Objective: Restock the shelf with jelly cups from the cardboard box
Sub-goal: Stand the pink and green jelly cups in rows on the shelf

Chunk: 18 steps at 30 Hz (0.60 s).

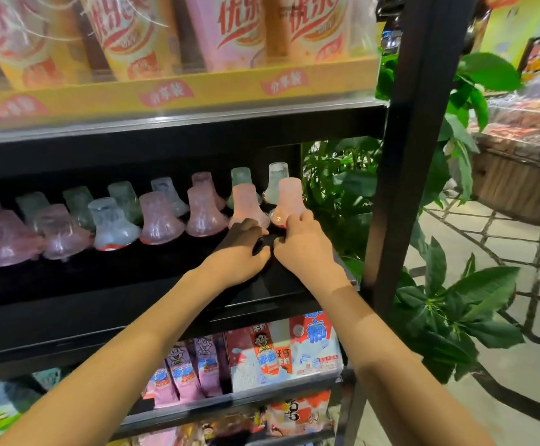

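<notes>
Sixteen jelly cups (pixel 161 217) can be counted upside down in two rows on the black shelf (pixel 108 278). The left hand (pixel 239 249) and right hand (pixel 304 246), fingers curled, are pressed against the two rightmost front cups. Boxed drinks (pixel 230 33) are stacked above; green leaves (pixel 455 304) crowd the right.

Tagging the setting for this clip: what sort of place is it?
Most likely a shop or supermarket aisle. A black shelf holds rows of jelly cups, packaged drinks fill the tier above, and snack packs sit below.
</notes>
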Each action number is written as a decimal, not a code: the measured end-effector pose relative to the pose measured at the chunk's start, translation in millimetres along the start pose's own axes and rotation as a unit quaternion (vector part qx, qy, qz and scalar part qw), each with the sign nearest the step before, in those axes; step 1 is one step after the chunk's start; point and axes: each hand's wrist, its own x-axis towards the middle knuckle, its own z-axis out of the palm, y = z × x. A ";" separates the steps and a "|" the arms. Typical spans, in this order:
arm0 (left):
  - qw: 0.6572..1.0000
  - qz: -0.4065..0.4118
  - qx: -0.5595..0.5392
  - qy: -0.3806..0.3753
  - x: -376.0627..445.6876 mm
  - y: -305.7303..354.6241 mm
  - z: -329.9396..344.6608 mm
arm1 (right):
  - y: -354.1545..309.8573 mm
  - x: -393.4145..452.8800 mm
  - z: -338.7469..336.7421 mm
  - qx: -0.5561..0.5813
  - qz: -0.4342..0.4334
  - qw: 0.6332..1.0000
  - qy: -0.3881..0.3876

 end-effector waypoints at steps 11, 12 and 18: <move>0.999 0.034 0.003 0.035 28.4 -22.8 7.2 | -0.2 27.2 11.9 -0.013 0.029 0.999 -0.019; 0.998 0.042 0.004 0.041 27.7 -25.1 8.5 | 0.3 28.1 13.5 -0.014 0.027 0.999 -0.017; 0.995 0.065 0.011 0.077 27.3 -30.5 12.1 | 0.1 31.2 16.5 -0.019 0.032 0.999 -0.018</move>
